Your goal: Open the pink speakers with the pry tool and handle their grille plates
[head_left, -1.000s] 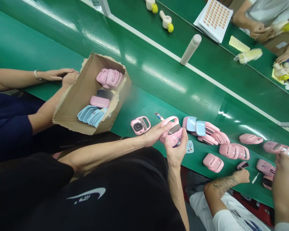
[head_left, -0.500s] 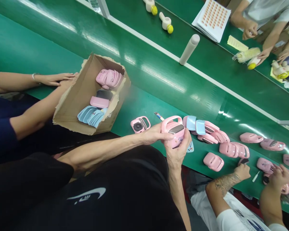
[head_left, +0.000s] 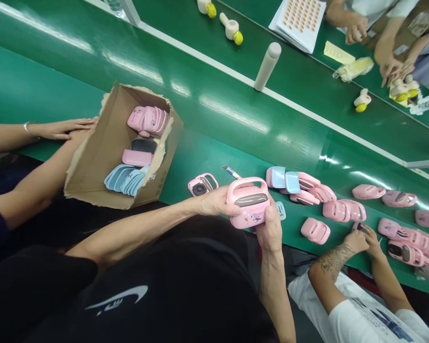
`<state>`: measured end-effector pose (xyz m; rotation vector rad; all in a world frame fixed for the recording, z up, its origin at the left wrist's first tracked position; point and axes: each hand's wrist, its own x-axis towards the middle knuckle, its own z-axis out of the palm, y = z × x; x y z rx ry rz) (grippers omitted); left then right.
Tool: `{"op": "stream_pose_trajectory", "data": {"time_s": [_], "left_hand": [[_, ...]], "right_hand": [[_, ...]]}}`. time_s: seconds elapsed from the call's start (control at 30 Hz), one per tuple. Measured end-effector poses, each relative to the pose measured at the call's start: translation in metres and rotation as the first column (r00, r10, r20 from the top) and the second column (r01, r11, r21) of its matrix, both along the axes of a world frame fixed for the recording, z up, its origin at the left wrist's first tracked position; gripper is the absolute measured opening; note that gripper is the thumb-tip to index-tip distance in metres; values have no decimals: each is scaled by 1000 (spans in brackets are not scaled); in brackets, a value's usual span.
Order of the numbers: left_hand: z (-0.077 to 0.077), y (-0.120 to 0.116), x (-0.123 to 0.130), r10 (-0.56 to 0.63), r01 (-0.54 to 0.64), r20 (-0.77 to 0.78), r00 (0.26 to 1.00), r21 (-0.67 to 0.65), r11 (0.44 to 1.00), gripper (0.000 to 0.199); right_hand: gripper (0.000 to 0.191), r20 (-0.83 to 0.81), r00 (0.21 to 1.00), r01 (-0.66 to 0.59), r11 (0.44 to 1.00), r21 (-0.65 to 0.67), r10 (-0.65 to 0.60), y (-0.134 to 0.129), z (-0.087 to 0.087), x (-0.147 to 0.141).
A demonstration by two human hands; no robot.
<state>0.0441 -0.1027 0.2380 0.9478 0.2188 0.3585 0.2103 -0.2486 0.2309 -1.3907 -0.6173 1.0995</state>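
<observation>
A pink plastic casing (head_left: 248,204) with a carry handle, a dark grey slot and a small cartoon print sits in both my hands. My left hand (head_left: 214,204) grips it from the left side, and my right hand (head_left: 270,231) supports it from below. Just left of my left hand lies a small pink frame (head_left: 202,186) with a round dark speaker-like part. To the right of my right hand, a small blue-and-white card (head_left: 280,210) lies on the belt. Beyond it is a loose group of pink casings (head_left: 339,210).
A co-worker's hands hold a torn cardboard box (head_left: 93,164) of pink and blue parts at left. Another co-worker's hands (head_left: 355,241) work among pink casings at lower right. A white cylinder (head_left: 268,66) stands on the divider before a second green belt (head_left: 293,66).
The pink casing has turned in my hands, its slot now facing up and its handle toward the upper left. A yellow-tipped white item now lies on the far belt.
</observation>
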Motion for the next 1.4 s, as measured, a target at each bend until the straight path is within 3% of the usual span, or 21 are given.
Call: {"op": "stream_pose_trajectory", "data": {"time_s": [0.17,0.3,0.53,0.67,0.73,0.83,0.9,1.0,1.17,1.4], "left_hand": [[0,3,-3,25,-22,-64,998,49,999,86],[4,4,-4,27,-20,-84,996,80,997,87],[11,7,0,-16,22,-96,995,59,998,85],[7,7,-2,-21,24,-108,994,25,999,84],[0,1,-5,7,-5,-166,986,14,1000,83],[-9,-16,-6,157,-162,-262,952,2,987,75],[-11,-27,-5,217,-223,-241,946,3,975,73],[-9,-34,-1,217,-218,-147,965,12,976,70],[-5,-30,2,198,-195,-126,972,35,980,74],[8,-26,6,180,-175,-82,980,60,983,70]], "right_hand": [[65,-34,999,36,999,0,-36,1,1,-16],[55,-85,984,156,987,-38,-158,-2,1,-23],[47,-68,960,267,962,-49,-270,1,1,-36],[48,-93,955,281,959,-21,-282,2,2,-40],[49,-113,944,310,950,-22,-311,2,2,-41],[48,-147,912,382,923,-38,-383,3,2,-44],[48,-174,894,413,910,-42,-414,3,3,-46],[49,-207,885,412,908,-70,-418,4,4,-49],[51,-234,870,415,901,-131,-435,4,7,-50],[50,-242,865,427,898,-106,-440,2,8,-48]]}}
